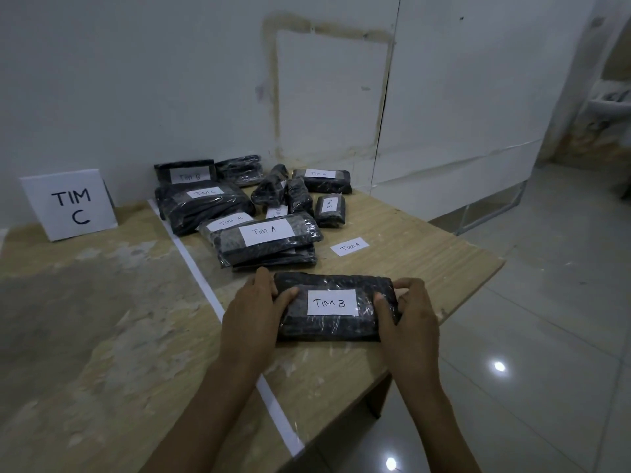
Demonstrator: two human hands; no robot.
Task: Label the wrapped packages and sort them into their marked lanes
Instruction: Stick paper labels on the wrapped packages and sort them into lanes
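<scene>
Partly, left hand and right hand cover both package ends.

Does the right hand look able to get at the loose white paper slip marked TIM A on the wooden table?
Probably, once freed: the right hand grips the black wrapped package labelled TIM B, but the white paper TIM A slip lies uncovered beyond it, nothing between.

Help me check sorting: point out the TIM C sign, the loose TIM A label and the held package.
TIM C sign [70,205]: head view, white face.
loose TIM A label [350,246]: head view, paper's centre.
held package [327,328]: head view, wrap below its label.
</scene>
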